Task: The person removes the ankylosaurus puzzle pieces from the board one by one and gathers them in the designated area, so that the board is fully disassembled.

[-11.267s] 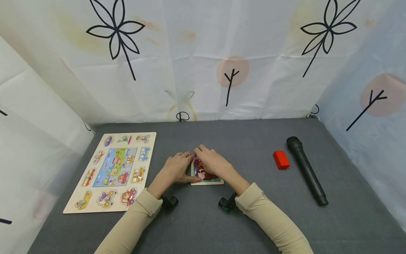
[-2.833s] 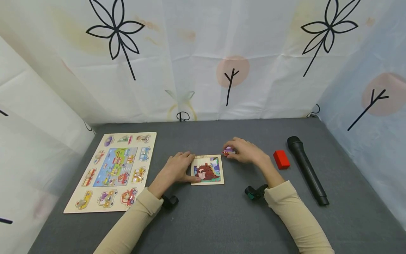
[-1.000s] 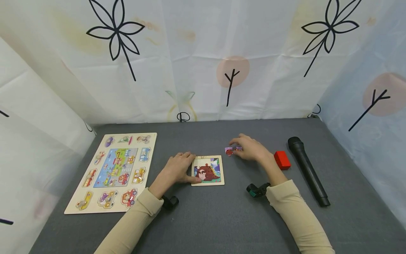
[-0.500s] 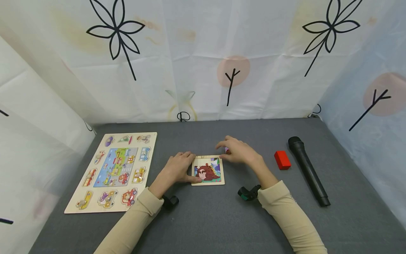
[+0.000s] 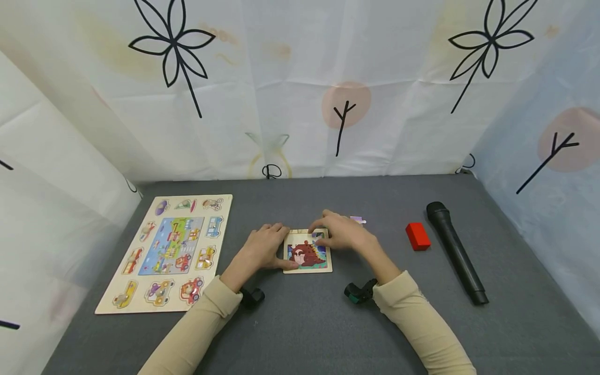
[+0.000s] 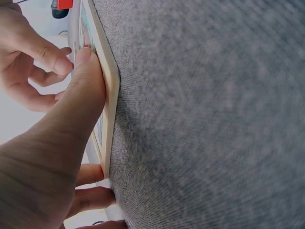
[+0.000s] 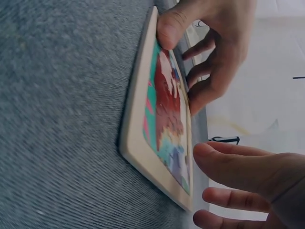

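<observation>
Left hand holds the small wooden puzzle tray at its 9 o'clock side, clamped on it: thumb pressed flat on the near rim toward 7 o'clock, other fingers against the edge toward 10 and 11. Tray lies flat mid-table, face up; dark red animal with spiky back, pale face, green ground, bare pale patch toward 11 o'clock. Right hand is over the tray's 1 o'clock corner, coming in from 3 o'clock; thumb and index finger apart, remaining fingers loosely bent, spaced out in right wrist view. Cannot tell if the fingertips touch the tray. Loose purple puzzle piece on the table, at 2 o'clock from the tray, just beyond the back of the right hand, partly covered by it. Big puzzle board at 9 o'clock, well apart from the tray, vehicle pieces round a blue picture. Red block at 3 o'clock, near the black microphone, which is further out on that side, head toward 11, tail toward 5. Both sleeves beige, black camera on each wrist. White printed curtain behind at 12 o'clock, more fabric at 9 and 3
</observation>
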Demonstrator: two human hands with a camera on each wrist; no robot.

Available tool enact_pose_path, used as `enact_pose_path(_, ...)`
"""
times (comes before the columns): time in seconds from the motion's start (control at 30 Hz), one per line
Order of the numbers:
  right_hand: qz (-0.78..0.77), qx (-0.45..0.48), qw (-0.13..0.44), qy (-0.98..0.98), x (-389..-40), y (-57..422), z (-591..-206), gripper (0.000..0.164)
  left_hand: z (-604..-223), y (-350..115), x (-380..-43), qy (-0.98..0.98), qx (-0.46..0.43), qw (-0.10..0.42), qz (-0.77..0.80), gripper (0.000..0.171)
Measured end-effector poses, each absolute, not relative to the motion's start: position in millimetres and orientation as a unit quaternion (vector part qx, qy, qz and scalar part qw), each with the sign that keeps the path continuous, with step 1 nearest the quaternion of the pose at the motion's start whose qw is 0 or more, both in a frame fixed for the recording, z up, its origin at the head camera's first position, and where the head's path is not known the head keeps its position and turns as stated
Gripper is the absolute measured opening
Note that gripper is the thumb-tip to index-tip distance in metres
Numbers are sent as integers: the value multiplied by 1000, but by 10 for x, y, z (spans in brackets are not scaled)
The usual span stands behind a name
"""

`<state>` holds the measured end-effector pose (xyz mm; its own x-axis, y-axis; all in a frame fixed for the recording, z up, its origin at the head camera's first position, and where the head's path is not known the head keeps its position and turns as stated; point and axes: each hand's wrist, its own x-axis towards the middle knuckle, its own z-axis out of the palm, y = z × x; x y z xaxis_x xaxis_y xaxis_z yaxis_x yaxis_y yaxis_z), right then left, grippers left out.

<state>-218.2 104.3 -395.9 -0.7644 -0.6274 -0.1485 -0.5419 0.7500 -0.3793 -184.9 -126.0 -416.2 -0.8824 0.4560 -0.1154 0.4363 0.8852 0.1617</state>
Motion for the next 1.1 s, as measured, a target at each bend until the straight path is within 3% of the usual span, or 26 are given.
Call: enact_pose_path(1.1, -146, -287, 148, 935, -2110, 969, -4011, 19, -4170, -1254, -1853, 968, 232, 71, 61, 92)
